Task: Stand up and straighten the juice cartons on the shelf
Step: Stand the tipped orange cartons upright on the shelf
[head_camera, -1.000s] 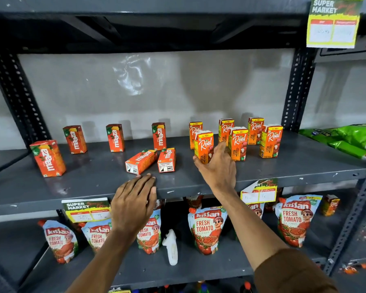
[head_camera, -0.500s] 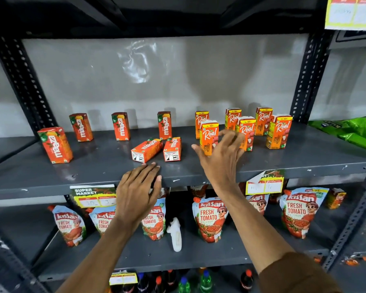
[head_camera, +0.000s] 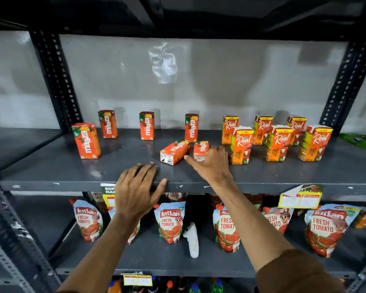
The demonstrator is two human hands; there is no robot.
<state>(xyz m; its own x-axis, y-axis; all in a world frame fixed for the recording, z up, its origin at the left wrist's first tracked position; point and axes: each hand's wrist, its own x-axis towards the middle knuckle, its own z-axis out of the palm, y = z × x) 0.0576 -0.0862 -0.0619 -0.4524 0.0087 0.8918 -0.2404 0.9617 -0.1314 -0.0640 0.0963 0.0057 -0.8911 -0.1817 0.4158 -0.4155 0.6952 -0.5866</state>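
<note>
Two orange Maaza cartons lie flat in the middle of the grey shelf (head_camera: 51, 166): a left one (head_camera: 173, 152) and a right one (head_camera: 201, 148). My right hand (head_camera: 211, 163) covers the near end of the right fallen carton, fingers spread around it; a firm grip is not clear. My left hand (head_camera: 137, 189) rests open on the shelf's front edge, just left of the fallen pair. Several more Maaza cartons stand upright, one at the front left (head_camera: 86, 140) and three along the back (head_camera: 146, 125). Several Real cartons (head_camera: 241, 144) stand at the right.
Kissan tomato ketchup pouches (head_camera: 169, 222) fill the shelf below, with a white object (head_camera: 192, 240) among them. A loose price tag (head_camera: 300, 196) hangs on the shelf edge at right. Green packets (head_camera: 359, 140) lie far right. Black perforated uprights (head_camera: 55, 81) frame the bay.
My right hand has left the front Real carton and moved left onto the right fallen Maaza carton. My left hand stays on the shelf edge. The view has shifted closer.
</note>
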